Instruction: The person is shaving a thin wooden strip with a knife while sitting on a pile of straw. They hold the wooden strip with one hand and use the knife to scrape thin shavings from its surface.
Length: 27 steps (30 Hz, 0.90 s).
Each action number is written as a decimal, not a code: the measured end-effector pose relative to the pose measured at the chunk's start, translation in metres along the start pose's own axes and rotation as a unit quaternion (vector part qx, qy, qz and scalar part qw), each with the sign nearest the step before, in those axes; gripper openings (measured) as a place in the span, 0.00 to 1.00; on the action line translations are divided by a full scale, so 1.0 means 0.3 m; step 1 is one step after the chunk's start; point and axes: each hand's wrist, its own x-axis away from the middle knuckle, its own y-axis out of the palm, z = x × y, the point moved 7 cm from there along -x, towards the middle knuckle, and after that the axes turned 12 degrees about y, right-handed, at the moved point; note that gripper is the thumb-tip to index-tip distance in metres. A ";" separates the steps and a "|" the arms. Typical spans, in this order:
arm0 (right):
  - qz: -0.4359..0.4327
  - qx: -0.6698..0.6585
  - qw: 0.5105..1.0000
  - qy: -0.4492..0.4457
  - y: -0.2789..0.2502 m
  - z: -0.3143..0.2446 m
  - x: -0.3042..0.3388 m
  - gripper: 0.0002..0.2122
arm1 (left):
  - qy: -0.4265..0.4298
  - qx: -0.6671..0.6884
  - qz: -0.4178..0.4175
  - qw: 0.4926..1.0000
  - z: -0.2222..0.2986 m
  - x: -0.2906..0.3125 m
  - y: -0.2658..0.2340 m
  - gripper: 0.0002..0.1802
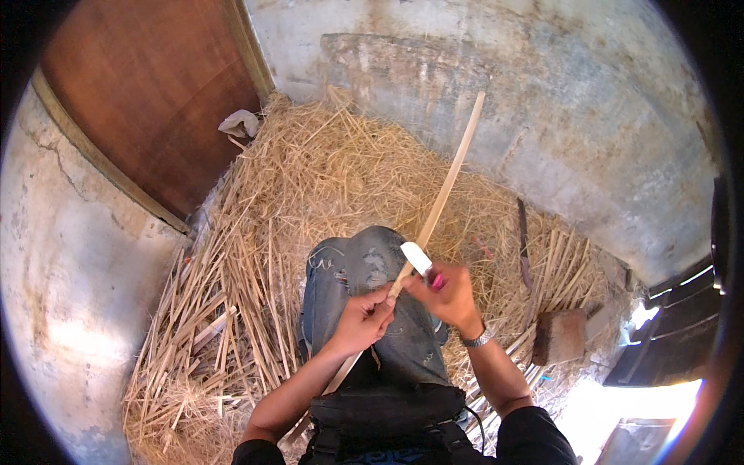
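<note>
L hand [364,322] has the pale strip [449,182] pinched betw. thumb & fingers, approx. over the R knee of the worn dk. trousers [407,341]; grip closed on it, well below the strip's mid. Most of the strip's length runs out beyond the grip, up & to the R, far end in front of the stained wall [542,93]; a shorter pt. shows below the L hand, slanting down-L twd. the lap. R hand [453,298] is clenched round the pink handle of a knife [416,257], its pale, glare-bright blade pointing up-L & lying across the line of the strip just beyond the L-hand grip; can't tell if the edge touches the wood. R fingertips are v. close to the strip, contact unclear; hands nearly meet there. Metal-look wristband [478,338] on R wrist. Around the legs: straw-like shavings [333,163] on the floor, loose heap of long strips [232,318] at L, brown block [559,336] at R, brown door [155,85] upper L w/ a whitish crumpled bit [239,122] nr. its edge.
</note>
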 end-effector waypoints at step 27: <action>0.005 -0.032 0.993 0.114 -0.118 0.130 0.187 0.16 | -0.060 0.024 -0.007 0.998 -0.019 0.183 -0.044 0.18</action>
